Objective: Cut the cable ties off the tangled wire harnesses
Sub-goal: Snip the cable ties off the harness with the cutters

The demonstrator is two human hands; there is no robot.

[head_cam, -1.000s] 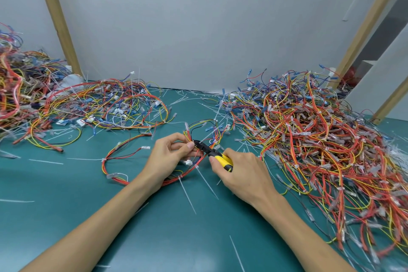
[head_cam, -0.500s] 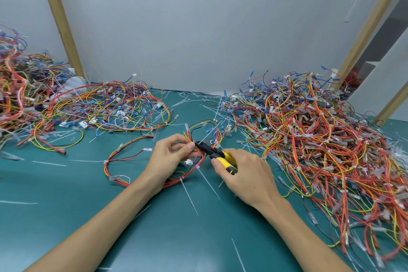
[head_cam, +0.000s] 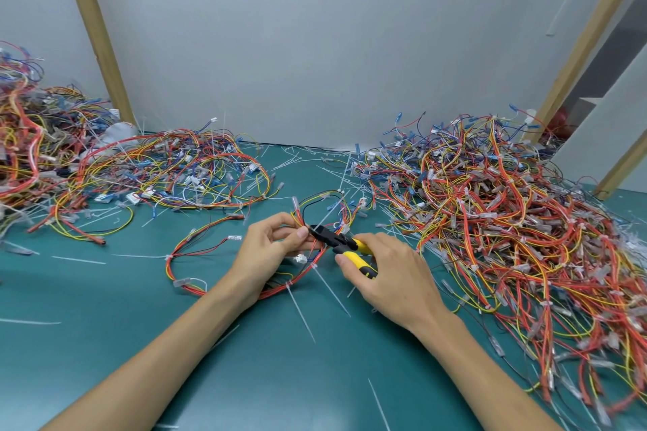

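Two wire piles crowd the bench [head_cam: 105,318]: left heap [head_cam: 168,171] and right heap [head_cam: 490,220]. Loose ties [head_cam: 78,260] litter it. At centre frame, the left hand [head_cam: 266,255] pinches the looped harness [head_cam: 292,282], and the right hand [head_cam: 392,276] fingers curl round the cutters [head_cam: 341,241].

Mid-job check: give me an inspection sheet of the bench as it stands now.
Surface: green mat, bare patches between wire heaps.
Job's things: wire harness looped on the mat between the hands; yellow-handled cutters with the head at its bundle, by a white cable tie.
Clutter: loose tie pieces scattered over the mat.
Grippers: left hand pinches the harness; right hand grips the cutters.
Cables: large harness heap on the right, flatter heap on the left, third heap at the far left edge.
Surroundings: grey wall, slanted wooden posts on either side.
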